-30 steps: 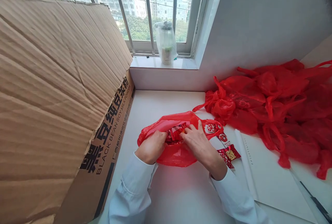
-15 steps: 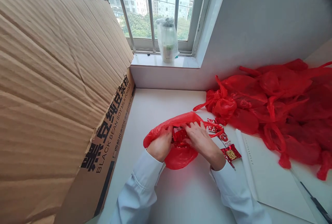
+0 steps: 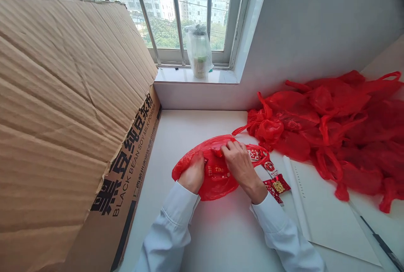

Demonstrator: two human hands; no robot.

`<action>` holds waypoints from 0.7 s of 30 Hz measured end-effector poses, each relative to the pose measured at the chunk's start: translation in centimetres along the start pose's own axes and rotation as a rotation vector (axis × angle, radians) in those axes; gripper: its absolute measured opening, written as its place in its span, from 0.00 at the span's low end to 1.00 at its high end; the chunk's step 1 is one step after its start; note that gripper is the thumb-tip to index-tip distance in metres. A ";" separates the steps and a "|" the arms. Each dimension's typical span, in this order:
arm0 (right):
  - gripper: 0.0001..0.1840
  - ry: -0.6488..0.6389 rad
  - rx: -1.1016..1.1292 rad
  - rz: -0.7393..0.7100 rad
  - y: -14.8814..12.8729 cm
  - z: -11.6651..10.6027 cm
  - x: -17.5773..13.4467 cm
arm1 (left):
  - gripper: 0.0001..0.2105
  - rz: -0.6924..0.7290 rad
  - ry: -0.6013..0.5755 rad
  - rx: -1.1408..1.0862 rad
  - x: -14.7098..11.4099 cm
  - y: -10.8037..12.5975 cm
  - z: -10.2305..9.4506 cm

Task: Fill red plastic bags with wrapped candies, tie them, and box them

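large white surface (image 3: 202, 121). at left, tall cardboard box (image 3: 63, 116) with black lettering. against the wall at right, heap of red plastic bags (image 3: 331, 131). in front of the heap, white pad (image 3: 334, 213). between box and pad, red bag (image 3: 216, 191) with gold-printed packets inside. at its mouth, left grip (image 3: 193, 174), fingers partly hidden, and right grip (image 3: 241, 165), fingers curled narrow; cannot tell exactly holding what. just right of the bag, loose packets (image 3: 280, 184).
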State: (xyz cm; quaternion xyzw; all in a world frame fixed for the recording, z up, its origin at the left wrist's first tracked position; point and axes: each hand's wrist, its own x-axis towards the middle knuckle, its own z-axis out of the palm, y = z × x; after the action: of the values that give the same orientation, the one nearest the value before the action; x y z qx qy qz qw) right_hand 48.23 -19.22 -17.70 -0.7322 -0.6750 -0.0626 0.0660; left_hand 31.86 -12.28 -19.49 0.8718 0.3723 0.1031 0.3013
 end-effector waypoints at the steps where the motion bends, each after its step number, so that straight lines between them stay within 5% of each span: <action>1: 0.14 -0.015 -0.003 -0.062 -0.4 0.2 -0.4 | 0.12 -0.009 -0.007 0.049 -0.1 0.2 -0.4; 4: 0.18 -0.054 -0.033 -0.143 -1.8 0.7 -1.8 | 0.12 -0.004 -0.047 0.192 -0.2 1.1 -1.5; 10: 0.22 -0.092 -0.164 -0.086 -4.2 0.5 -3.4 | 0.15 0.070 -0.118 0.392 0.7 3.0 -1.8; 21: 0.20 -0.149 -0.037 -0.044 -2.3 0.1 -2.9 | 0.12 -0.002 -0.121 0.567 1.4 3.5 -0.3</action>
State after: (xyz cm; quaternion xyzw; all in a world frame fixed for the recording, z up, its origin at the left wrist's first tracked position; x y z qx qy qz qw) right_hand 45.70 -21.83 -18.28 -0.7209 -0.6927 -0.0217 0.0008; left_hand 34.71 -13.04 -17.21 0.9255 0.3684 -0.0575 0.0671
